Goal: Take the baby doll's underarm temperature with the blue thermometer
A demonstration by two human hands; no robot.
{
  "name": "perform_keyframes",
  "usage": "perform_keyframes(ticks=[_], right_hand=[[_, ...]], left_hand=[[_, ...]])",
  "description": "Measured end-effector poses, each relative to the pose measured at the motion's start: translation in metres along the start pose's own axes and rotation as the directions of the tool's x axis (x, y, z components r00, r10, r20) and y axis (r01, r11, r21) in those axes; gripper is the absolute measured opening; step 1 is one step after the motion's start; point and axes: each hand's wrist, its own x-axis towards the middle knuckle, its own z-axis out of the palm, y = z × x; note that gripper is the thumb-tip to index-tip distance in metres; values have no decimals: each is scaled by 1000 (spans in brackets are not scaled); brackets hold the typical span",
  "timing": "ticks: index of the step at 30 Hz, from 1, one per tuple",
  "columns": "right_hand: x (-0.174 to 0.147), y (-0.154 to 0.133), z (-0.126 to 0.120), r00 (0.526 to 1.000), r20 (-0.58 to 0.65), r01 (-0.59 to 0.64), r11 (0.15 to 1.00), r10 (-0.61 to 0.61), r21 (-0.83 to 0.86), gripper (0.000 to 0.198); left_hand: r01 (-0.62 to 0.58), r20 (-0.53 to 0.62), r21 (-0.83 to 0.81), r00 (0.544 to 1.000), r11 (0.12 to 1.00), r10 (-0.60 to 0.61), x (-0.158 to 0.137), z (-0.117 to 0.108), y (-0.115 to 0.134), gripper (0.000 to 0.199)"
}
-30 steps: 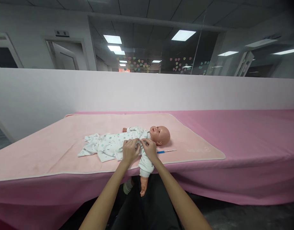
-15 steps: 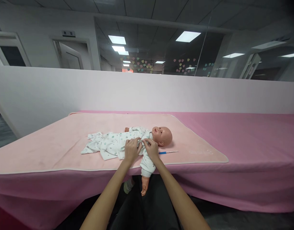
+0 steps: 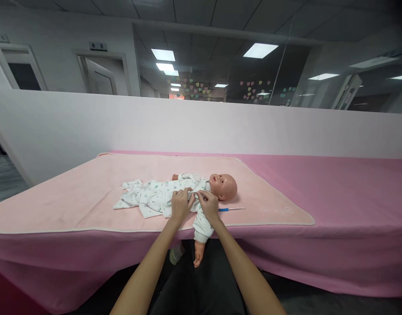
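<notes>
A baby doll (image 3: 227, 186) lies on its back, head to the right, one arm hanging over the table's front edge. It wears a white patterned baby outfit (image 3: 155, 194). At the doll's chest, my left hand (image 3: 181, 204) is closed on the cloth, thumb and fingertips together. My right hand (image 3: 208, 204) pinches the same outfit near the neck, its fingertips close to the left ones. The exact bit of cloth between the fingers is too small to make out. Beside my right hand lies a thin tool with a blue handle (image 3: 223, 210) and a slim metal shaft.
A peach blanket (image 3: 72, 192) is spread under the doll, over a pink tablecloth (image 3: 345, 192) that drapes down the front. Behind the table stands a low white partition (image 3: 201, 127) with glass above it. My legs (image 3: 197, 284) are under the front edge.
The whole view has shifted slightly. Both hands stay at the doll's chest with almost no visible movement.
</notes>
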Motion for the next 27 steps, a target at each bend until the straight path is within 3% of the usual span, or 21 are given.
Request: perform_keyframes(ticks=[16, 22, 27], right_hand=[[0, -2, -1, 1000, -9, 0, 1000, 0, -19, 29], [-1, 1, -1, 999, -25, -31, 999, 30, -41, 30], [-4, 4, -2, 999, -48, -26, 999, 25, -22, 28]], left_hand=[[49, 12, -58, 999, 997, -48, 0, -2, 0, 24], [246, -71, -190, 962, 950, -263, -1, -10, -3, 20], [312, -44, -192, 944, 930, -326, -11, -22, -15, 15]])
